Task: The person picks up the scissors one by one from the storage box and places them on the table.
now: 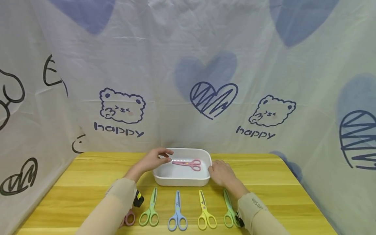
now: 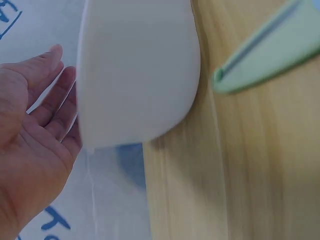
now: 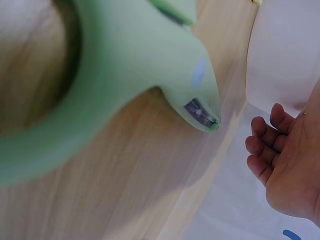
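A white rectangular box [image 1: 182,181] stands at the back of the table, with pink scissors [image 1: 195,165] lying inside. Over its left rim, my left hand [image 1: 156,159] reaches with the fingers loosely bent and nothing between them; the left wrist view shows this hand [image 2: 42,110] beside the box wall [image 2: 135,75]. My right hand [image 1: 222,172] holds the box at its right rim, thumb at the edge. In the right wrist view, the curled fingers of that hand [image 3: 290,155] lie beside the box, and the thumb is hidden.
In front of the box lie green scissors [image 1: 150,209], blue scissors [image 1: 177,213], yellow scissors [image 1: 205,210] and another green pair [image 1: 230,210], partly under my right wrist. Red-pink handles [image 1: 129,218] show beside my left forearm. A printed curtain [image 1: 164,107] hangs behind the table.
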The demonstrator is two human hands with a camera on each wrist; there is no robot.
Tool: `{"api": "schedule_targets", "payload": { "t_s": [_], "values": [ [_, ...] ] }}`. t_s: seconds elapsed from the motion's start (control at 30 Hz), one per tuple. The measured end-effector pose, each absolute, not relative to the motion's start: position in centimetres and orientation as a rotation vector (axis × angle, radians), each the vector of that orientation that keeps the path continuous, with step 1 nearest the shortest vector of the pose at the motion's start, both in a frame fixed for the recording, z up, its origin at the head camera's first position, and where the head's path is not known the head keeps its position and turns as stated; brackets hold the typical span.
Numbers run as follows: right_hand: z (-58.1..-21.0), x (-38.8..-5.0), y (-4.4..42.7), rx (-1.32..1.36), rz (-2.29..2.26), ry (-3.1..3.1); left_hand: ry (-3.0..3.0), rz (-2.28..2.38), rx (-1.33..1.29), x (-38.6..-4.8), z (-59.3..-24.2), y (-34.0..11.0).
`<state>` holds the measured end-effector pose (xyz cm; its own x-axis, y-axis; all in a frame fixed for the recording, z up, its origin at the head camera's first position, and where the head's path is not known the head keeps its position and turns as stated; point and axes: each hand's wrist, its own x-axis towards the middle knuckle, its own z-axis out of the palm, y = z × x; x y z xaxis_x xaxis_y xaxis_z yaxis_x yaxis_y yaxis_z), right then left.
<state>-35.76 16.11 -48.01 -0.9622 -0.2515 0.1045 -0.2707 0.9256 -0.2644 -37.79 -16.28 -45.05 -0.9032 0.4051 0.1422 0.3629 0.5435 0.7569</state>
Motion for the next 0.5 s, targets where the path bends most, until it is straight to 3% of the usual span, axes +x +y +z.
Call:
{"api": "schedule_targets", "payload": {
  "t_s": [0.5],
  "values": [
    [-47.7, -35.4, 16.0, 0.404, 0.447, -3.029, 2.755, 1.187, 0.556, -40.7, -46.8, -12.1]
  ]
}}
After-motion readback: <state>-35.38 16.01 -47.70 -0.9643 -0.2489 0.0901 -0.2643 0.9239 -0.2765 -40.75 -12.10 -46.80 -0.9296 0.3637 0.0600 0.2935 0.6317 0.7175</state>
